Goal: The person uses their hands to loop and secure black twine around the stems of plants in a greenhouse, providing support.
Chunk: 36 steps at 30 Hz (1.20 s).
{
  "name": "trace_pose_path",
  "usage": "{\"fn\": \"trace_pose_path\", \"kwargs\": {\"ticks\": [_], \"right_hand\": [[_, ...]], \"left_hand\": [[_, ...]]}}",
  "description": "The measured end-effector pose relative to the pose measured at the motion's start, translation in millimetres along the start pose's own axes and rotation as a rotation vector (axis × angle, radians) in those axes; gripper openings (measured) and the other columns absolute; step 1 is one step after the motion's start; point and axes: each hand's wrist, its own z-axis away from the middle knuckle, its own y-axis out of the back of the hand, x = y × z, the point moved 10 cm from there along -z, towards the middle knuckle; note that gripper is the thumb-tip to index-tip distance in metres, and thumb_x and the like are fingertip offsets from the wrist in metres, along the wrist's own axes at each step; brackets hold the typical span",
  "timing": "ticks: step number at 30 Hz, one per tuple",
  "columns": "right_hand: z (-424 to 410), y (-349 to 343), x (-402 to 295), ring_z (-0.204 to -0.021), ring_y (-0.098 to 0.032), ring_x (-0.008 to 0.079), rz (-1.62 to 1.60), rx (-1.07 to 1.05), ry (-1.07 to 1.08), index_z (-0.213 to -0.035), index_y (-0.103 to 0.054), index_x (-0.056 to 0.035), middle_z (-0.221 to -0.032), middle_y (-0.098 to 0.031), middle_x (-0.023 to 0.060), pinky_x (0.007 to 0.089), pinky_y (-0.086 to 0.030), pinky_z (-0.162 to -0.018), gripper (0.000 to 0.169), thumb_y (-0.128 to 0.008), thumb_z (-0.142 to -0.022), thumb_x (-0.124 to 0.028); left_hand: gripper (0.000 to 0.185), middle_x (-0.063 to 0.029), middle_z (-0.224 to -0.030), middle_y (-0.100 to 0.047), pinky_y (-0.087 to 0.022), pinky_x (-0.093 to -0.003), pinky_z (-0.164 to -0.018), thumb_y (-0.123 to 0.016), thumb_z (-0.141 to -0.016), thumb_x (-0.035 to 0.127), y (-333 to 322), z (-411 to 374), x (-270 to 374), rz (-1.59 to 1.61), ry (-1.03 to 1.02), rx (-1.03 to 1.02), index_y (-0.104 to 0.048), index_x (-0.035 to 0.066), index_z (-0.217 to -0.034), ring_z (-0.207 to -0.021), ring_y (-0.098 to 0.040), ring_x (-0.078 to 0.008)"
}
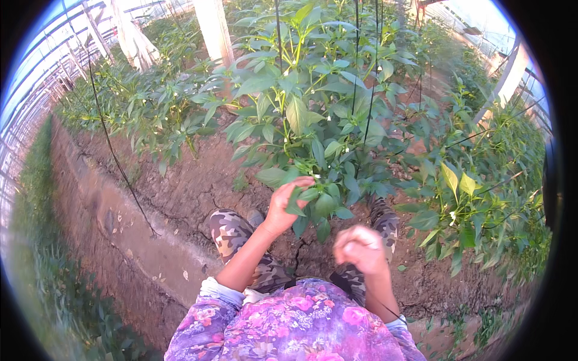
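Note:
My left hand (283,205) reaches in among the lower leaves of a flowering pepper plant (295,115). Its fingers close around a leafy shoot (324,204), and a leaf covers part of the thumb side. A small white flower (317,176) sits just by the fingertips. To the right and nearer my body, my right hand (361,250) is raised over the soil, apart from the plant. It is curled and blurred by motion, so whether anything small lies inside is hidden.
Dark support strings (371,104) run up through the plant. Another string (108,135) slants down to the bed's concrete edge (153,266) on the left. More pepper plants (469,216) grow at right. A pale post (214,34) stands behind. Cracked soil (180,189) surrounds my camouflage-clad legs (230,232).

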Motion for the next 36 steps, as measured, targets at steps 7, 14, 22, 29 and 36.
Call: {"fn": "trace_pose_path", "kwargs": {"ticks": [7, 14, 22, 29, 36], "right_hand": [[-34.3, -54.0, 85.6, -0.053, -0.042, 0.0033, -0.046, -0.218, -0.377, -0.098, -0.056, -0.002, -0.072, -0.058, 0.0042, 0.0174, -0.031, -0.047, 0.018, -0.054, -0.089, -0.018], [-41.5, 54.2, 98.3, -0.046, -0.037, 0.0047, -0.113, 0.411, -0.17, -0.095, -0.055, -0.0032, -0.069, -0.056, 0.0054, 0.0183, -0.026, -0.042, 0.011, -0.05, -0.09, -0.011], [-56.8, 91.9, 73.5, -0.056, -0.048, 0.0067, 0.071, 0.591, 0.0, -0.092, -0.057, -0.0056, -0.07, -0.057, 0.0011, 0.0192, -0.035, -0.048, 0.008, -0.055, -0.089, -0.013], [-52.6, 114.7, 88.4, -0.062, -0.053, 0.0101, 0.062, 0.614, -0.229, -0.087, -0.055, -0.0051, -0.074, -0.058, 0.0037, 0.0226, -0.041, -0.054, 0.005, -0.057, -0.083, -0.007], [-52.9, 128.1, 88.3, -0.058, -0.044, 0.005, 0.472, 0.585, -0.187, -0.071, -0.052, -0.0024, -0.063, -0.05, -0.0031, 0.0221, -0.035, -0.051, 0.008, -0.054, -0.078, 0.002]], "left_hand": [[0.024, -0.012, -0.105, -0.063, -0.05, -0.0313, -0.079, -0.063, -0.079, 0.003, -56.3, -23.4, -4.8, 0.113, -0.096, -0.202, -0.062, 0.004, -0.103, -0.094, -0.062, -0.0197], [0.017, -0.0051, -0.076, -0.057, -0.046, -0.0295, -0.06, -0.063, -0.082, 0.012, -85.8, 7.2, -104.6, 0.457, 0.578, -0.24, -0.056, 0.003, -0.095, -0.066, -0.056, -0.0155], [0.016, -0.009, -0.078, -0.055, -0.042, -0.0372, -0.066, -0.061, -0.079, 0.017, -58.2, -41.9, -36.3, -0.317, -0.11, -0.172, -0.058, 0.004, -0.086, -0.072, -0.054, -0.0267], [0.018, -0.0083, -0.083, -0.062, -0.048, -0.0335, -0.07, -0.064, -0.075, 0.007, -73.8, -20.3, -42.6, -0.098, -0.024, -0.394, -0.062, 0.007, -0.093, -0.076, -0.059, -0.0253], [0.023, -0.0055, -0.085, -0.06, -0.049, -0.0347, -0.068, -0.07, -0.073, 0.014, -84.1, 1.0, -48.2, -0.01, -0.094, -0.494, -0.064, 0.011, -0.095, -0.082, -0.059, -0.0255]]}}
